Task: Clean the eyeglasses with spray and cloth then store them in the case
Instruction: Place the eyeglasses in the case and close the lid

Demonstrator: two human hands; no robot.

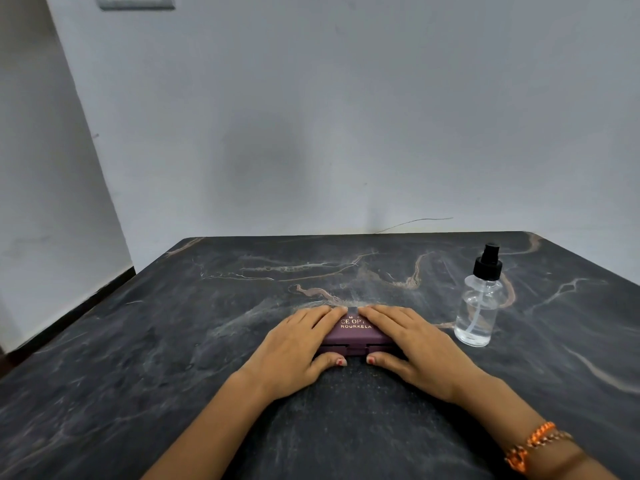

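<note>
A purple eyeglasses case point(356, 332) with gold lettering lies closed on the dark marble table, its hinge side towards me. My left hand point(298, 344) lies flat on the left half of the lid, fingers straight, thumb against the near edge. My right hand point(412, 341) lies flat on the right half in the same way. A clear spray bottle point(479, 306) with a black pump top stands upright to the right of the case. Neither the eyeglasses nor the cloth is in view.
The dark marble table point(173, 358) runs back to a pale wall point(346, 133). Its left edge drops off beside a second wall. An orange bracelet point(533, 445) sits on my right wrist.
</note>
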